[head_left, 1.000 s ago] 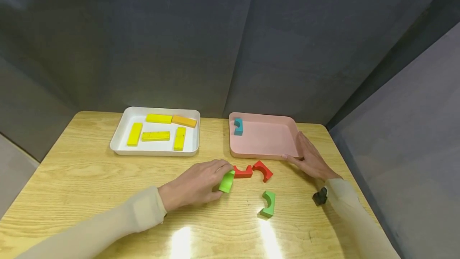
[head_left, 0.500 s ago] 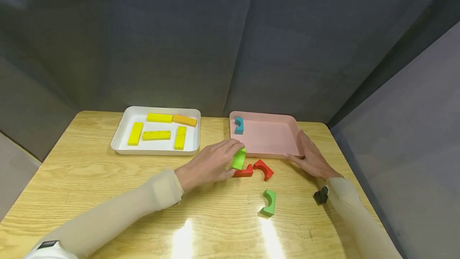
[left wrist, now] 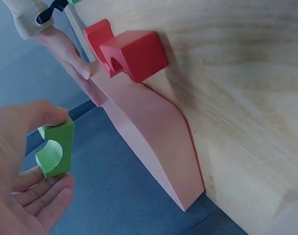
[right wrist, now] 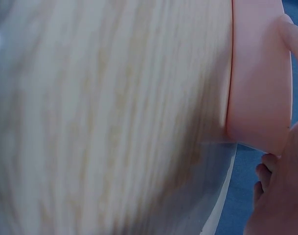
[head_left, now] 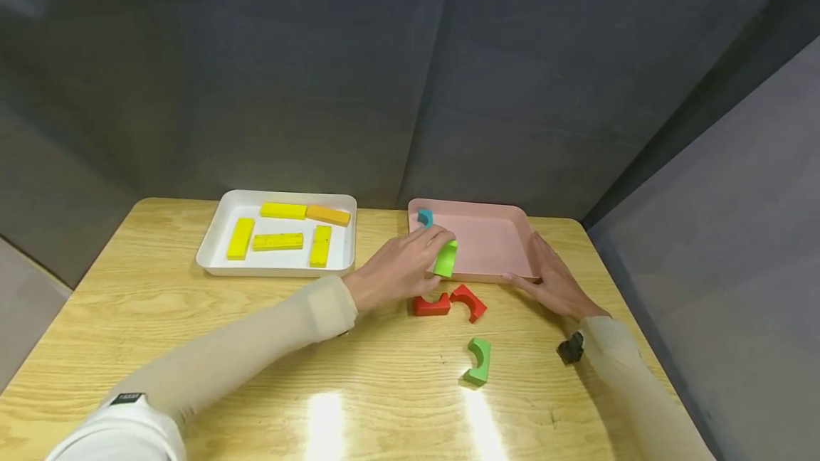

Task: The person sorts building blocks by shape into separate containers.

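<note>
In the head view my left hand (head_left: pixel 403 265) pinches a light green arch block (head_left: pixel 445 259) between thumb and fingers, above the front left part of the pink tray (head_left: pixel 490 244). The left wrist view shows that green block (left wrist: pixel 64 142) with its curved notch, held clear of the tray wall. My right hand (head_left: pixel 557 282) rests against the tray's front right corner, fingers straight along the side and thumb at the front rim. Inside the tray a blue arch block (head_left: pixel 425 216) is partly hidden by my left hand.
Two red arch blocks, a left one (head_left: pixel 431 306) and a right one (head_left: pixel 470 302), lie before the pink tray. Nearer stands another green arch block (head_left: pixel 480 363). A white tray (head_left: pixel 275 271) at left holds several yellow bars and an orange bar (head_left: pixel 328 215). Dark panels enclose the table.
My left hand has carried the green arch block away from me and to the right, from beside the red blocks to over the pink tray. My right hand has stayed at the tray corner.
</note>
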The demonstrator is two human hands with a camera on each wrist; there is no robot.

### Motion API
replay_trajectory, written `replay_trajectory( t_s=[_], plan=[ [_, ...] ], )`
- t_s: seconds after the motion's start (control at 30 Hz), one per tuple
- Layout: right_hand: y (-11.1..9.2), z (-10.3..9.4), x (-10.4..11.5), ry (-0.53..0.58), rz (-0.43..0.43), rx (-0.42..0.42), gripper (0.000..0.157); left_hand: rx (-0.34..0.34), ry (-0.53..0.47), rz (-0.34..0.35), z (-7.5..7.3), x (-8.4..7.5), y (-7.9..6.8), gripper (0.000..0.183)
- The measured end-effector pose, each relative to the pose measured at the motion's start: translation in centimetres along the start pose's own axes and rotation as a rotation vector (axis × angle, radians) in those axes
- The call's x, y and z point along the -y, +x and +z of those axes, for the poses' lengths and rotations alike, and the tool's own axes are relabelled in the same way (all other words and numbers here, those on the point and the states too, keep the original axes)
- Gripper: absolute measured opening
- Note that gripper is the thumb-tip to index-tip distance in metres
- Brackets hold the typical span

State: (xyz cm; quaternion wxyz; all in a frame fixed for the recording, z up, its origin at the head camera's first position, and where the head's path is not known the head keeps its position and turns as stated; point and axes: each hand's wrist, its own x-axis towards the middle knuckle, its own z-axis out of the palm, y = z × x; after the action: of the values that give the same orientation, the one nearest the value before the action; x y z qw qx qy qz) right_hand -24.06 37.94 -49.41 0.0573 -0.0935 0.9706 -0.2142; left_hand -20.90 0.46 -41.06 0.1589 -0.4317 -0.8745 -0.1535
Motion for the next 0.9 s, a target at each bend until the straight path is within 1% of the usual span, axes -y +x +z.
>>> replay_trajectory(
  t_s=[0.23, 0.43, 0.7, 0.9],
  plan=[
    [0.1, 0.0, 0.1, -0.014, 0.007, 0.014, 0.123, 0.041, 0.029, -0.030, 1.0, 0.7, 1.7, 0.061],
    [0.1, 0.0, 0.2, -0.008, -0.007, 0.003, 0.123, 0.041, 0.048, -0.064, 1.7, 1.7, 3.3, 0.063],
    [0.0, 0.0, 0.1, -0.003, -0.017, -0.005, 0.121, 0.069, 0.023, -0.098, 2.6, 2.8, 5.6, 0.057],
    [0.1, -0.1, 0.1, -0.008, -0.025, -0.003, 0.120, 0.099, 0.113, -0.131, 3.7, 3.6, 7.1, 0.059]
  ],
)
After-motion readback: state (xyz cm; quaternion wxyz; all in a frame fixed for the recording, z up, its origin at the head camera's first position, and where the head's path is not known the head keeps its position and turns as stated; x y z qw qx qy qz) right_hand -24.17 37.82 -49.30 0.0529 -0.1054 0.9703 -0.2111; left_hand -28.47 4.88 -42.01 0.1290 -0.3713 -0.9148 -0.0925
